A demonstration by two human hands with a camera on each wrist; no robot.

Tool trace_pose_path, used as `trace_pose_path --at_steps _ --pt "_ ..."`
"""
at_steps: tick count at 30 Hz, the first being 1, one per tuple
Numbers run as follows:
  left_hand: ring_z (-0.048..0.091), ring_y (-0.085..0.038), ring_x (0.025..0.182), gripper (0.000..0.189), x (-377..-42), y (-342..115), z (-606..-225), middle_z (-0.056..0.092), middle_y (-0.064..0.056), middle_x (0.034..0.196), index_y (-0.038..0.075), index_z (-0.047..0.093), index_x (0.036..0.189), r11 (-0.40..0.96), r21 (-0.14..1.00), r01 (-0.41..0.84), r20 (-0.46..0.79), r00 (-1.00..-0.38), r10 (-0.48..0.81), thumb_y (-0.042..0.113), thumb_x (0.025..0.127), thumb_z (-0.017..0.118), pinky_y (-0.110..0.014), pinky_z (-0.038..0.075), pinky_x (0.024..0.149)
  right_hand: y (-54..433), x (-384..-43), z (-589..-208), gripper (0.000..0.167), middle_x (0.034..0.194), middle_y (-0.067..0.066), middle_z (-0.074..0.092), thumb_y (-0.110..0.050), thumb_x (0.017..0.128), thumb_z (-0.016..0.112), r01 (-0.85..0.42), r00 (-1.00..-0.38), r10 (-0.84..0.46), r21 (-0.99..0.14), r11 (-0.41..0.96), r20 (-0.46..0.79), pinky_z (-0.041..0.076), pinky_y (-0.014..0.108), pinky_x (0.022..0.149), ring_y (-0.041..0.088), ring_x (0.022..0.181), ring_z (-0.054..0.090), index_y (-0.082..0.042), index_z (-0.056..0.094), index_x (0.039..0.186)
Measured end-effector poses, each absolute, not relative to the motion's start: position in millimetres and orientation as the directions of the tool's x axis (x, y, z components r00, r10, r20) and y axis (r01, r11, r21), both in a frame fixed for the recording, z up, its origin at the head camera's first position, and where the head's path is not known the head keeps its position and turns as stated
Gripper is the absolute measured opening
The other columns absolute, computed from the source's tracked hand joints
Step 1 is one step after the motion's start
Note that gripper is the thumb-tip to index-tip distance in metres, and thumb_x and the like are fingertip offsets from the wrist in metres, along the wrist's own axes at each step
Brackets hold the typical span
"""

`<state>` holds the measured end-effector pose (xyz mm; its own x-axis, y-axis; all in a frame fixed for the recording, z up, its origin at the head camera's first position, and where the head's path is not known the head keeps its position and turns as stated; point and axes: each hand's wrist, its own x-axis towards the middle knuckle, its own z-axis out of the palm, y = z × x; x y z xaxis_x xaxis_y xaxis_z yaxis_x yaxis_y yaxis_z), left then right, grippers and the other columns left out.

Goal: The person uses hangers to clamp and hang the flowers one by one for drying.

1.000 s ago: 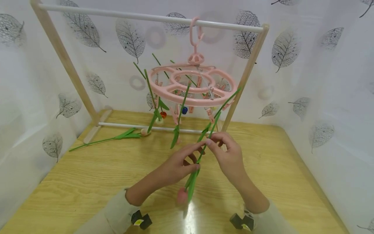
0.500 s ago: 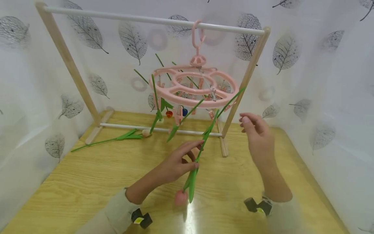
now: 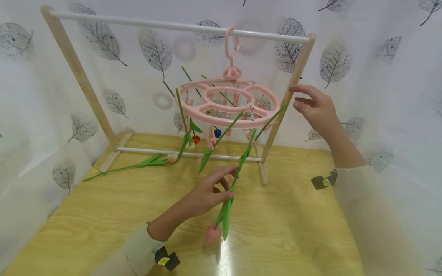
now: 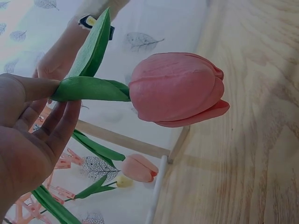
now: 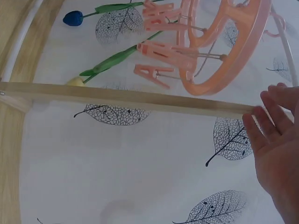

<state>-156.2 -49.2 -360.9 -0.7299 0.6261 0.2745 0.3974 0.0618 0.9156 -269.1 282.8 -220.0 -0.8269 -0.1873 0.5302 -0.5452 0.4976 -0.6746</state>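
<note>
My left hand (image 3: 210, 189) pinches the stem of a pink artificial tulip (image 3: 212, 234) between thumb and fingers. Its bloom points down toward me, and the stem slants up toward the hanger. In the left wrist view the bloom (image 4: 175, 88) is large, with the thumb against its green leaf (image 4: 93, 88). A round pink clip hanger (image 3: 226, 122) hangs from a rack; several tulips with green stems are on it. Raised at the right, my right hand (image 3: 319, 109) holds nothing, its fingertips right at the wooden post (image 3: 300, 65). In the right wrist view its fingers overlap the post.
The rack's white top rail (image 3: 172, 26) crosses above, and a lower white bar (image 3: 228, 156) runs just over the wooden table (image 3: 276, 214). A pale tulip (image 3: 148, 163) lies at left. Small clothespins (image 5: 170, 53) dangle under the hanger. A leaf-patterned curtain (image 3: 366, 76) surrounds the table.
My right hand has left the tulip's stem and moved right and up to the rack's right post. The left hand keeps its hold on the pink tulip, almost unmoved.
</note>
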Motion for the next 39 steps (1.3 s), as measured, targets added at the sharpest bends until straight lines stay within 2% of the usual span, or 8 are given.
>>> trace_pose_path --at_steps 3,6,11,20,25,30,36,39 --pt "0.059 -0.022 0.098 0.069 -155.6 -49.1 -362.1 0.048 -0.008 0.140 0.018 0.037 0.156 0.060 0.917 0.395 0.272 -0.728 0.629 0.001 0.095 0.065 -0.035 0.060 0.072 286.1 -275.6 -216.3 0.038 0.138 -0.003 0.062 -0.001 0.098 0.062 -0.566 -0.823 -0.275 -0.681 0.465 0.497 0.049 0.017 0.100 0.016 0.131 0.057 -0.006 0.063 0.135" --pt "0.059 -0.022 0.098 0.069 -155.3 -49.4 -362.7 0.048 -0.007 0.139 0.019 0.038 0.156 0.060 0.919 0.390 0.269 -0.730 0.629 0.001 0.095 0.065 -0.031 0.059 0.072 286.2 -278.6 -216.9 0.035 0.132 -0.008 0.065 0.000 0.096 0.065 -0.605 -0.795 -0.333 -0.622 0.497 0.507 0.045 0.021 0.108 0.006 0.131 0.054 -0.004 0.066 0.130" --pt "0.059 -0.021 0.098 0.069 -154.5 -50.3 -363.0 0.049 -0.006 0.138 0.021 0.039 0.155 0.078 0.918 0.388 0.256 -0.734 0.629 0.000 0.095 0.065 -0.031 0.059 0.073 280.5 -281.0 -224.3 0.033 0.133 -0.003 0.065 0.002 0.094 0.067 -0.620 -0.784 -0.416 -0.561 0.548 0.460 0.047 0.020 0.104 -0.001 0.124 0.055 -0.002 0.068 0.127" --pt "0.057 -0.020 0.098 0.070 -153.4 -50.2 -360.9 0.050 -0.006 0.139 0.022 0.037 0.157 0.099 0.915 0.391 0.239 -0.723 0.648 0.003 0.096 0.065 -0.030 0.058 0.076 263.0 -279.7 -229.7 0.023 0.138 0.014 0.061 -0.003 0.094 0.069 -0.538 -0.842 -0.414 -0.580 0.612 0.345 0.034 0.053 0.118 0.030 0.139 0.047 -0.005 0.072 0.117" --pt "0.058 -0.018 0.095 0.071 -150.4 -49.5 -357.7 0.050 -0.009 0.138 0.020 0.033 0.158 0.082 0.898 0.431 0.261 -0.675 0.690 0.002 0.096 0.064 -0.030 0.059 0.074 251.2 -267.9 -229.0 0.021 0.125 0.009 0.068 -0.004 0.092 0.072 -0.595 -0.804 -0.455 -0.525 0.608 0.383 0.042 0.039 0.111 0.013 0.124 0.056 -0.009 0.075 0.113" --pt "0.057 -0.017 0.095 0.070 -148.5 -50.0 -355.6 0.051 -0.012 0.139 0.019 0.034 0.158 0.057 0.888 0.456 0.291 -0.655 0.697 0.004 0.097 0.064 -0.030 0.059 0.076 236.5 -257.1 -229.6 0.023 0.113 0.007 0.073 0.001 0.089 0.074 -0.716 -0.699 -0.544 -0.456 0.530 0.465 0.044 0.018 0.098 -0.003 0.107 0.058 -0.008 0.076 0.110" --pt "0.058 -0.020 0.097 0.068 -148.0 -53.8 -351.3 0.053 -0.007 0.137 0.023 0.038 0.156 0.050 0.892 0.450 0.308 -0.685 0.660 0.005 0.096 0.066 -0.031 0.059 0.076 221.5 -247.6 -228.1 0.035 0.111 0.011 0.073 0.014 0.082 0.074 -0.836 -0.546 -0.650 -0.389 0.386 0.529 0.046 0.015 0.094 0.003 0.106 0.060 -0.003 0.074 0.113" --pt "0.058 -0.020 0.097 0.068 -148.2 -53.8 -350.2 0.052 -0.005 0.136 0.024 0.038 0.156 0.049 0.895 0.444 0.308 -0.693 0.652 0.005 0.096 0.066 -0.031 0.059 0.076 223.1 -247.1 -225.5 0.041 0.120 0.014 0.070 0.015 0.080 0.075 -0.852 -0.521 -0.664 -0.364 0.376 0.536 0.045 0.016 0.094 0.008 0.112 0.060 -0.002 0.072 0.117"
